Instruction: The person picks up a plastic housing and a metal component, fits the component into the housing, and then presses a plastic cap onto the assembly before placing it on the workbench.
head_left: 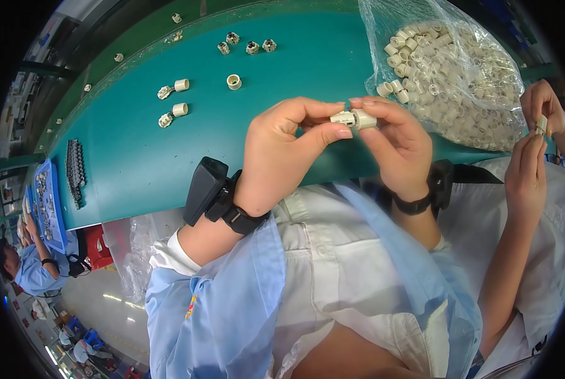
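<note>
Above the near edge of the green table, my two hands meet around a pair of small plastic parts. My left hand (281, 142) pinches a slotted cream plastic insert (342, 119) between thumb and fingertips. A smooth cream cylindrical cap (366, 120) is pinched in my right hand (401, 142). The two parts lie end to end and touch; how far one sits inside the other I cannot tell. Ahead of my left hand, a loose cap (234, 81) stands with its hollow end up.
A clear plastic bag (459, 76) full of cream caps lies at the right. Several inserts (252, 47) sit at the back of the green table (131, 151). A row of dark parts (74, 174) and a blue tray (52, 208) are leftward. A co-worker's hands (532, 145) work at the right.
</note>
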{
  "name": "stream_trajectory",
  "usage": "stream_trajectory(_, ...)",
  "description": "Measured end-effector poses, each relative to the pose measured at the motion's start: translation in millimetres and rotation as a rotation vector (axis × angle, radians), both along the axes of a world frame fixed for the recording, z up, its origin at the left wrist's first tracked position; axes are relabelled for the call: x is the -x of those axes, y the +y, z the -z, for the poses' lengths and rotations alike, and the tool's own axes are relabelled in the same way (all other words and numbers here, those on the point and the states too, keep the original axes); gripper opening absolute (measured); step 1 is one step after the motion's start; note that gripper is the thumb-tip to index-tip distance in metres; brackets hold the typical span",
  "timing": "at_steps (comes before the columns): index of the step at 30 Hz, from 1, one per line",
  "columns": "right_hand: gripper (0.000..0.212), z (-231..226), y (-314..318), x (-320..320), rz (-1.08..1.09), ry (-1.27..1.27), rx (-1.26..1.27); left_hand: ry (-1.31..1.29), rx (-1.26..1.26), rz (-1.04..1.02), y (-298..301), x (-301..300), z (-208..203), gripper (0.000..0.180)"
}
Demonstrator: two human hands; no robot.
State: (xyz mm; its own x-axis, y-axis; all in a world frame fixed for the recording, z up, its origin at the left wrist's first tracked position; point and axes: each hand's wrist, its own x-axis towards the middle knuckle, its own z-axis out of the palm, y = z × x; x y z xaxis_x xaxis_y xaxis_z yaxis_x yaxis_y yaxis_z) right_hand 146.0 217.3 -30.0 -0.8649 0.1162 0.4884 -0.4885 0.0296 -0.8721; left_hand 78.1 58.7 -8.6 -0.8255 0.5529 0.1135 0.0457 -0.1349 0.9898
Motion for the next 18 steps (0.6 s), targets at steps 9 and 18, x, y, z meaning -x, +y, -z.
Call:
stream_trajectory(9, 0.029, -1.3, -2.3, -0.9, 0.082, -0.028, -0.201, -0.067, -0.024, 0.026, -1.3, 2.4, 5.8, 0.017)
stream_trajectory(18, 0.029, -4.5, -5.2, 0.8, 0.050, -0.148, -0.139, -0.176, -0.083, 0.066, -4.8, 6.1, 4.9, 0.018)
